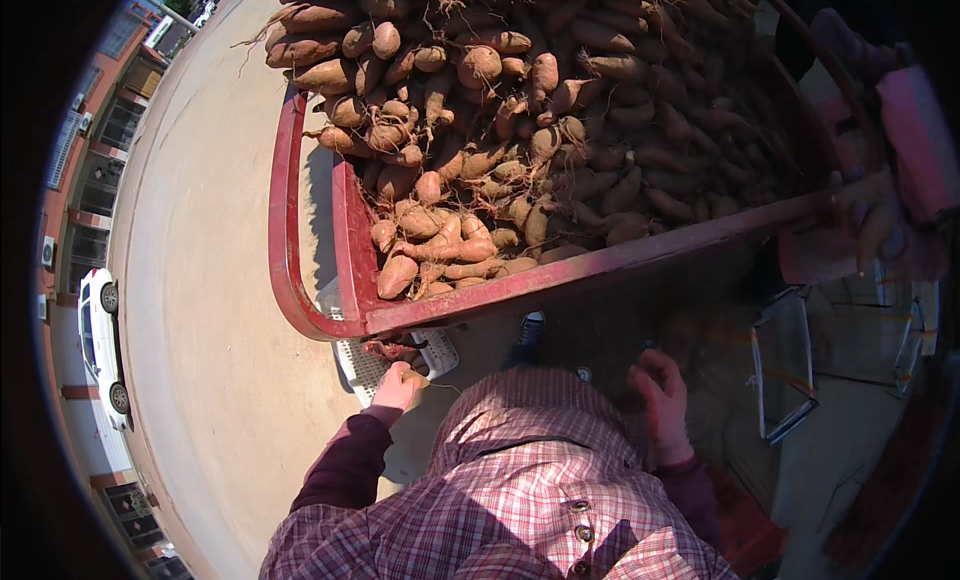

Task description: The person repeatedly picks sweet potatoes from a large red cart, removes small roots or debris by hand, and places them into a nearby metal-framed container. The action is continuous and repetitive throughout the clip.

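Observation:
A red metal cart bed (465, 297) heaped with sweet potatoes (480, 66) stands before me, its near rail crossing above my hands. My left hand (401, 387) is at the white perforated plastic basket (360, 370) below the rail's left corner; a sweet potato or root lies just above its fingers, and whether the hand grips it I cannot tell. My right hand (660, 385) is raised at the right of my body in shade, its fingers bent and apart, with nothing visible in them.
At the right edge another person's hand and pink sleeve (915, 137) are by the cart's corner. Metal-framed items (784, 362) stand below them. A white car (103, 347) is parked by a brick building (64, 205) at far left.

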A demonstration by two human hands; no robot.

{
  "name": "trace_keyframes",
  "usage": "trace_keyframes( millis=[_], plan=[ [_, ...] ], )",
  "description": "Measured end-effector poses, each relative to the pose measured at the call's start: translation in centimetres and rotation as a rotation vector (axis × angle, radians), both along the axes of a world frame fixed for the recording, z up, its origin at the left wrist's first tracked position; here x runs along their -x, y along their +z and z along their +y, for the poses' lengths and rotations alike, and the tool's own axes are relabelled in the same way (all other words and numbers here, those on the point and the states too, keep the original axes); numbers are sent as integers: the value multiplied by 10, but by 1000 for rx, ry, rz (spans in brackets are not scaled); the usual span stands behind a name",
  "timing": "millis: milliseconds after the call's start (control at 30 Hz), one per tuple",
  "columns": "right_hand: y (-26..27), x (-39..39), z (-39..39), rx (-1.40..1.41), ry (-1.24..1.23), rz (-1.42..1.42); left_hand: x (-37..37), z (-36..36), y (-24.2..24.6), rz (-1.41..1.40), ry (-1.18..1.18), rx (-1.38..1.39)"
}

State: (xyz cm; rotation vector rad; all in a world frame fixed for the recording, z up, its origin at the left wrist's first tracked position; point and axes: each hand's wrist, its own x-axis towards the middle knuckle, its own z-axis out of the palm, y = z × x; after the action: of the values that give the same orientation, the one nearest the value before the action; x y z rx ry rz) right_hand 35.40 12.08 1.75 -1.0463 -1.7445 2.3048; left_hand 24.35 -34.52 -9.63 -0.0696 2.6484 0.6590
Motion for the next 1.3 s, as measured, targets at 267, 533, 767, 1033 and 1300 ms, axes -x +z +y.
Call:
trace_keyframes(
  millis=[267,533,767,1033,1300],
  plan=[
    [6,52,-16,14,142,9,31,77,133,-897,43,-683],
    [10,71,-29,59,130,4,191,238,152,-316,-146,-515],
    [22,64,-17,40,-69,-80,227,235,72,0,-971,700],
    [16,71,4,107,-219,99,284,223,100,-620,-28,-1246],
    [72,207,23,12,194,293,218,220,148,-658,293,-2040]
  ],
)
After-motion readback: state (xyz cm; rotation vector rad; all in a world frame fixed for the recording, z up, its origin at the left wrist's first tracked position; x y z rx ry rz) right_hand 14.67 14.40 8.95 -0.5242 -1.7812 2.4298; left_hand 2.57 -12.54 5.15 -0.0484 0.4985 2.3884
